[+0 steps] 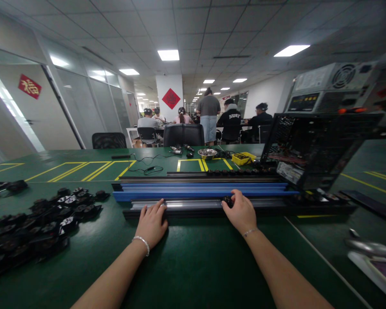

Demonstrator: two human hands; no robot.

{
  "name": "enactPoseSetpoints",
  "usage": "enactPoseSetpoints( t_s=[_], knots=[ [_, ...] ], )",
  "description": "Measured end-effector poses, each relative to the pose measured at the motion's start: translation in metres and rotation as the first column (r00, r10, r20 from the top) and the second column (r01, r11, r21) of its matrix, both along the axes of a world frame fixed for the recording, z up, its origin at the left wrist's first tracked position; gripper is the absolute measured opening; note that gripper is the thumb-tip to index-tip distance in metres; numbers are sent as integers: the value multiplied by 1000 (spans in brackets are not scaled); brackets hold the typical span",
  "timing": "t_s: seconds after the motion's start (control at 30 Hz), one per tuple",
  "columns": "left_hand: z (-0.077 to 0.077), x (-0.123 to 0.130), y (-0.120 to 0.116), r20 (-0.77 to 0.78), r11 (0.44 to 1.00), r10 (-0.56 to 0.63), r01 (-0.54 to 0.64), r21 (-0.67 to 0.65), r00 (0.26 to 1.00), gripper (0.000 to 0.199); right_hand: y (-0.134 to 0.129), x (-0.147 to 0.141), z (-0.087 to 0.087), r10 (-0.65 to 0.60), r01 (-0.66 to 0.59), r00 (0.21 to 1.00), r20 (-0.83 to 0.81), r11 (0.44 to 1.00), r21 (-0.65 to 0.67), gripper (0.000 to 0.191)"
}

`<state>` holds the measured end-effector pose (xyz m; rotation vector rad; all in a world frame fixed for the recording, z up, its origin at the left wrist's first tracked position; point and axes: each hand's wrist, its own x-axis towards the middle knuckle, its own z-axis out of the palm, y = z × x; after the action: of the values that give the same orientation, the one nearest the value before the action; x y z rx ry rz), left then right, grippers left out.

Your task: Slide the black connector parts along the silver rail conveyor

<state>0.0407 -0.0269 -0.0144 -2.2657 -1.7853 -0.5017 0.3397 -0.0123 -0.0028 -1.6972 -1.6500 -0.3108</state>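
Note:
A long black rail with a shiny, see-through-looking channel (193, 205) lies across the green table in front of me. My left hand (152, 223) rests on its left part, fingers stretched over the near edge and holding nothing. Farther right, my right hand (241, 212) pinches a small black part (227, 201) at the channel; the fingers cover some of it. Directly behind the channel run blue rails (199, 189), with another dark rail (186, 180) beyond them. Several black parts with round centres (48, 219) lie heaped to the left of my left hand.
An open computer case (309, 150) stands right, with power supply units (334, 83) and an orange-handled tool (352, 110) on top. Behind the rails are a metal bowl (207, 152), a yellow basket (242, 159) and cables (152, 169). People (209, 113) are in the background.

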Motion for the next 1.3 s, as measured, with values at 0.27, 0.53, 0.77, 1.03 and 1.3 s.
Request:
enactPoseSetpoints(
  t_s=[0.27,0.53,0.77,1.03,1.3],
  knots=[
    [2,1,-1,1,1000,6,-6,-8,1000,37,3,1,-4,68,-68,998,-11,998,-3,37],
    [1,1,-1,-8,1000,7,-7,-6,1000,37,5,1,-7,109,-108,993,-43,994,5,39],
    [0,0,0,4,1000,3,-3,-6,1000,37,6,2,-8,155,-157,985,-71,988,-12,37],
    [0,0,0,14,1000,5,-5,-4,1000,37,5,1,-8,191,-193,978,-83,981,-16,35],
    [0,0,0,12,1000,2,-2,-4,1000,37,5,1,-8,233,-237,968,-95,971,-29,35]
  ],
)
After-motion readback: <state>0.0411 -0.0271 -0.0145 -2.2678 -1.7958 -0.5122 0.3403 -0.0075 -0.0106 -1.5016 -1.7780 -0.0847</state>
